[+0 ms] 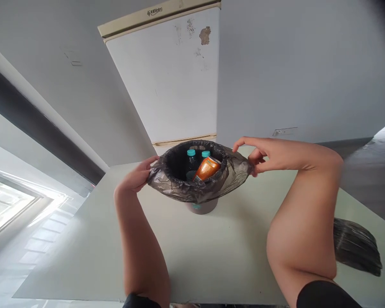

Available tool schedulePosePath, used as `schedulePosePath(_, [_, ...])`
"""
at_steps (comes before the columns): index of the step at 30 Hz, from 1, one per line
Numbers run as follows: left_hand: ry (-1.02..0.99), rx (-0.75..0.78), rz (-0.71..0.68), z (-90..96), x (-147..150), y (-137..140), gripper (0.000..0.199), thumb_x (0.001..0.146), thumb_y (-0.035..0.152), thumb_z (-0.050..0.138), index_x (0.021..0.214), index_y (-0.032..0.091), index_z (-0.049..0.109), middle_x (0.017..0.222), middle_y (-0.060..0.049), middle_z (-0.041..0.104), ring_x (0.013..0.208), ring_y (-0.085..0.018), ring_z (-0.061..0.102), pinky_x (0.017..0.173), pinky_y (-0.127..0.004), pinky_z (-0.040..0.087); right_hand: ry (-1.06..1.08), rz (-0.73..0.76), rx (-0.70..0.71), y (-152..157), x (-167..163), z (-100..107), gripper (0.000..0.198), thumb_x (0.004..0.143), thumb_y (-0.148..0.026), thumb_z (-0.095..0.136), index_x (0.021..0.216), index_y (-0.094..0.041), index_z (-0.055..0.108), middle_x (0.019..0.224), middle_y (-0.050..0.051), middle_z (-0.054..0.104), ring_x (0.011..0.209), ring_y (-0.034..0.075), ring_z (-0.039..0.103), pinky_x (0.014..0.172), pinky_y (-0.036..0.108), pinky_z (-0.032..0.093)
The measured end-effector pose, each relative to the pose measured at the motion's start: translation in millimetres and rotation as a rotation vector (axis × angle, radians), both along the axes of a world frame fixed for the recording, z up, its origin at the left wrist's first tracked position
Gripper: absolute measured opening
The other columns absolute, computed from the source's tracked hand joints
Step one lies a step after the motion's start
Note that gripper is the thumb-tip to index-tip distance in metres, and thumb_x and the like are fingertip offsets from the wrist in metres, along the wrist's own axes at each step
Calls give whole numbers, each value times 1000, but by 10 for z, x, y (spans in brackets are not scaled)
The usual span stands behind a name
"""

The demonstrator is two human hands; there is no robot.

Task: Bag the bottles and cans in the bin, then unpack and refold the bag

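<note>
Broadly, a grey wall [295, 64] fills the back, and before it spreads a pale green table [211, 256] with both forearms reaching over it. Beyond the table's far edge stands a white refrigerator [176, 85], with a cream top trim and a brown blotch near its upper right corner. Next in size comes a thin black bag [192, 194], lining a small bin [203, 208] that stands upright on the table, near its far side; the bag's loose edge flares outside the rim and hides most of the bin, leaving only its lower part showing. To the right, partly behind the right forearm, lies a flattened bundle of dark plastic [357, 246]. The right hand [259, 158] pinches the bag's right edge, its index finger stretched free above the plastic. The left hand [139, 175] grasps the opposite edge, some fingertips hidden. Inside the bag, two bottles [191, 161] stand side by side, and an orange can [208, 168] leans tilted in front of them. Smallest are the bottles' teal caps [191, 152].
</note>
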State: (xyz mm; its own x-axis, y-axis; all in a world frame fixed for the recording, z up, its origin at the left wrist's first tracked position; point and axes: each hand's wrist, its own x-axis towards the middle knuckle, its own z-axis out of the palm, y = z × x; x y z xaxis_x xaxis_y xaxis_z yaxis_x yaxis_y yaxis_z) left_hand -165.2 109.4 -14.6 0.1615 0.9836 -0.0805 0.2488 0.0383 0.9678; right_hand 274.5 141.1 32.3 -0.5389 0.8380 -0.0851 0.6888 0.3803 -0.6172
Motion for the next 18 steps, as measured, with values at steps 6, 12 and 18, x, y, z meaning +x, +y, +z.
schedulePosePath(6, [-271,239,349,263,4,-124,29,75,34,82,96,25,65,69,2,57,54,-13,56,45,-22,42,75,91,29,-19,-114,95,35,88,-54,70,113,-33,81,85,2,79,91,26,74,83,37,54])
schedulePosePath(12, [-379,434,559,260,-119,-80,24,75,30,84,90,25,66,75,0,57,62,-13,56,51,-23,45,428,-61,199,-35,-129,98,34,88,-59,69,92,-27,78,79,5,72,80,25,66,80,41,52])
schedulePosePath(18, [-150,588,873,142,-28,34,15,78,30,73,91,23,69,67,3,55,58,-13,49,54,-26,39,670,-325,224,99,-182,15,16,85,-41,68,78,-27,72,65,4,56,68,23,54,69,41,45])
